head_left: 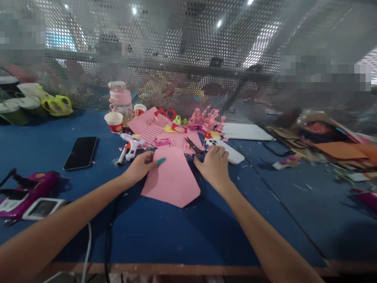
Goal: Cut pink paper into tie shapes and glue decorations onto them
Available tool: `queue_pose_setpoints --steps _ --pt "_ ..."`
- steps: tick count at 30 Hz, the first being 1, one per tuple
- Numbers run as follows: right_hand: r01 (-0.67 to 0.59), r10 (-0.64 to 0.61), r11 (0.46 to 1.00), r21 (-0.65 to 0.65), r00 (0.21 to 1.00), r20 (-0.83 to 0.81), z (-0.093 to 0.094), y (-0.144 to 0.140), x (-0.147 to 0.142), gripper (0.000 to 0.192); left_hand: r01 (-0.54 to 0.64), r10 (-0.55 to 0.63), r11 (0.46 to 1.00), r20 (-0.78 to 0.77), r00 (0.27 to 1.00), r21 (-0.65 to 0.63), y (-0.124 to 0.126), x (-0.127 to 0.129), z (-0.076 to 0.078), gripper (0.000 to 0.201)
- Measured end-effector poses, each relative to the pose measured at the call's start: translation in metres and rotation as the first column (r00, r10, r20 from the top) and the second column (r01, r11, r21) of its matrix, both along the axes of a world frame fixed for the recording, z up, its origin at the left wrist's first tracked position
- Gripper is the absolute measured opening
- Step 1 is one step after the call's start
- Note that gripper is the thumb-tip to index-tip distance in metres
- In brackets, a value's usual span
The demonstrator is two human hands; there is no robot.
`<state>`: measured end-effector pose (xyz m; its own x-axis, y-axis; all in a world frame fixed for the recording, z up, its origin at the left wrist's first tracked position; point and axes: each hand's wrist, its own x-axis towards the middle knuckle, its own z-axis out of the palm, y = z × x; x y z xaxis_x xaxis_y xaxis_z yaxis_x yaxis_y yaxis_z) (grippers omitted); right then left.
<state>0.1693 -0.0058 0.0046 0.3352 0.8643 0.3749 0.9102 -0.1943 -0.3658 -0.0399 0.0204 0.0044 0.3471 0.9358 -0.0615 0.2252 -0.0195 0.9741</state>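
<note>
A cut sheet of pink paper lies at a slant over the blue table in front of me. My left hand pinches its left edge, the thumb with a teal nail on top and the other fingers partly hidden. To the right of the sheet, my right hand is closed around the dark handles of a pair of scissors. The scissors' blades point away to the upper left, spread slightly apart, and are off the held sheet. A white phone with black camera lenses lies just beyond my right fingers.
Beyond my hands are pink paper scraps, a glue gun, pink paper flowers, a paper cup and a bottle. A black phone lies left. A perforated metal screen stands behind the table.
</note>
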Motion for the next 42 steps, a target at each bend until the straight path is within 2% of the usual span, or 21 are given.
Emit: queue_pose_setpoints --steps 2,5,7,9,13,14,16,18,21,24,27,29,31,34,38,42 --pt "0.096 -0.075 0.978 -0.187 0.99 0.115 0.002 0.004 0.011 0.058 0.021 -0.022 0.997 0.017 1.0 0.079 0.001 -0.001 -0.001 0.029" --pt "0.035 -0.009 0.915 -0.401 0.998 0.066 0.003 0.01 0.025 0.065 0.03 -0.018 0.975 -0.058 0.998 0.219 0.005 -0.003 -0.005 0.029" --pt "-0.036 0.038 0.886 -0.463 0.999 -0.003 0.003 0.014 0.031 0.063 0.017 0.03 0.946 -0.139 0.99 0.323 0.008 -0.004 -0.009 0.026" --pt "-0.064 0.063 0.882 -0.466 0.998 -0.017 0.002 0.016 0.034 0.056 0.019 0.058 0.923 -0.189 0.98 0.384 0.01 -0.004 -0.013 0.025" --pt "-0.103 0.111 0.918 -0.382 0.994 -0.003 0.0 0.02 0.041 0.013 0.035 0.015 0.927 -0.13 0.991 0.374 0.013 -0.005 -0.016 0.029" --pt "-0.131 0.129 0.927 -0.352 0.991 -0.031 -0.001 0.021 0.043 0.014 0.018 0.022 0.93 -0.104 0.994 0.368 0.014 -0.006 -0.014 0.031" --pt "-0.223 0.176 0.936 -0.271 0.966 -0.187 -0.002 0.025 0.048 0.023 -0.033 0.069 0.925 -0.082 0.994 0.379 0.017 -0.011 -0.008 0.035" --pt "-0.324 0.238 0.927 -0.187 0.896 -0.374 -0.001 0.028 0.049 0.022 -0.069 0.116 0.905 -0.089 0.989 0.42 0.02 -0.018 0.002 0.037" --pt "-0.449 0.321 0.893 -0.019 0.667 -0.673 0.002 0.031 0.042 0.012 -0.062 0.133 0.896 -0.131 0.982 0.44 0.022 -0.031 0.022 0.036" --pt "-0.451 0.365 0.875 0.176 0.377 -0.851 0.008 0.026 0.029 0.027 -0.075 0.149 0.911 -0.154 0.977 0.405 0.02 -0.04 0.039 0.031" --pt "-0.484 0.392 0.837 0.257 0.2 -0.898 0.012 0.018 0.02 0.036 -0.101 0.177 0.902 -0.147 0.973 0.42 0.017 -0.042 0.051 0.03" --pt "-0.512 0.386 0.813 0.279 0.115 -0.915 0.012 0.016 0.018 0.037 -0.106 0.194 0.889 -0.157 0.968 0.445 0.016 -0.042 0.057 0.031" --pt "-0.509 0.366 0.817 0.273 0.091 -0.926 0.009 0.017 0.018 0.039 -0.105 0.2 0.878 -0.159 0.967 0.468 0.016 -0.042 0.063 0.032" --pt "-0.552 0.325 0.807 0.212 0.114 -0.939 0.003 0.022 0.019 0.049 -0.055 0.167 0.873 -0.191 0.967 0.484 0.022 -0.044 0.074 0.033" --pt "-0.652 0.361 0.731 0.203 0.115 -0.926 0.0 0.016 0.009 0.067 0.018 0.147 0.85 -0.27 0.952 0.527 0.033 -0.045 0.09 0.032" --pt "-0.752 0.486 0.62 0.224 0.144 -0.862 0.006 -0.001 -0.005 0.064 0.03 0.16 0.846 -0.307 0.938 0.533 0.04 -0.045 0.103 0.034"
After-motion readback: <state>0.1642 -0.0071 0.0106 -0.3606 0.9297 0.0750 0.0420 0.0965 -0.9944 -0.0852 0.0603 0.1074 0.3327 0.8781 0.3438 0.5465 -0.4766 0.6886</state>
